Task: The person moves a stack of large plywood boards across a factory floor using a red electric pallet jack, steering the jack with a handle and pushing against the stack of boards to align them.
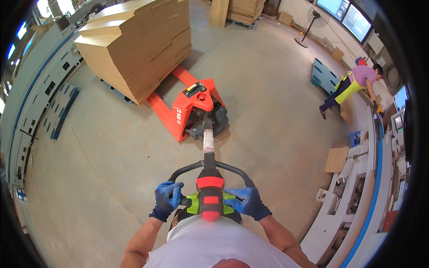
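Both my hands wear blue gloves and are on the looped handle (232, 169) of a red electric pallet truck (196, 100). My left hand (168, 198) is closed around the handle's left grip. Opposite it, my right hand (246, 201) is closed on the right grip, its fingers reaching to the green control lever (229, 203). The black and red control head (210, 190) sits between them, close to my body. Ahead, the truck's red forks (164, 116) reach under a tall stack of brown boards (147, 62) on a pallet.
A blue pallet (61, 110) leans by the long machine (31, 107) on the left. To the right, a person (353, 85) in a yellow apron bends beside another blue pallet (325, 76) and a machine line (353, 201). A standing fan (308, 29) and more stacked boards (243, 11) are farther back.
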A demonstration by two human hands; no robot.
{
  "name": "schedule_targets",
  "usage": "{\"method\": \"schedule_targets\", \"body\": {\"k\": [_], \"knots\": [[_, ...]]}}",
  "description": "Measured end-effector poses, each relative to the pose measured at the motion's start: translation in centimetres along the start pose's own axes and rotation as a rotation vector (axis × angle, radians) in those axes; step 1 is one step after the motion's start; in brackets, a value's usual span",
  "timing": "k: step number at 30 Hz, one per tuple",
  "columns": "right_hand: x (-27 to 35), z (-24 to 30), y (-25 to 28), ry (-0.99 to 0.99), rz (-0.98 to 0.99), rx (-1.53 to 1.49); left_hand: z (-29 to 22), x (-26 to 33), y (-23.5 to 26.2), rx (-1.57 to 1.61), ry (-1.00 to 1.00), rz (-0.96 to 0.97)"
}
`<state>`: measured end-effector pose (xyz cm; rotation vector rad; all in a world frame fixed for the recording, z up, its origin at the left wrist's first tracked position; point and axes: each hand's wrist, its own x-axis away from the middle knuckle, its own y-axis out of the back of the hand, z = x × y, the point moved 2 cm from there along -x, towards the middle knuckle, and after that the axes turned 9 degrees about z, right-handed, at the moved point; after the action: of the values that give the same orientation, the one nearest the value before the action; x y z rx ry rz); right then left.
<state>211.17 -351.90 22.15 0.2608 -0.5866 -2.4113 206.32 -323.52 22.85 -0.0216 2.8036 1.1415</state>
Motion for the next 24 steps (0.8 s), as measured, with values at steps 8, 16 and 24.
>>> {"method": "schedule_targets", "body": {"k": [8, 16, 24], "knots": [[1.1, -6.1, 11.0, 0.067, 0.150, 0.057, -8.0, -2.6, -8.3, -0.029, 0.092, -0.113], [2.5, -10.1, 20.6, 0.223, 0.296, 0.017, -17.1, -3.6, -15.8, -0.092, 0.291, -0.208], [6.2, -12.4, 22.1, 0.234, 0.400, 0.017, -20.9, 0.1, -20.1, -0.125, 0.341, -0.348]]}}
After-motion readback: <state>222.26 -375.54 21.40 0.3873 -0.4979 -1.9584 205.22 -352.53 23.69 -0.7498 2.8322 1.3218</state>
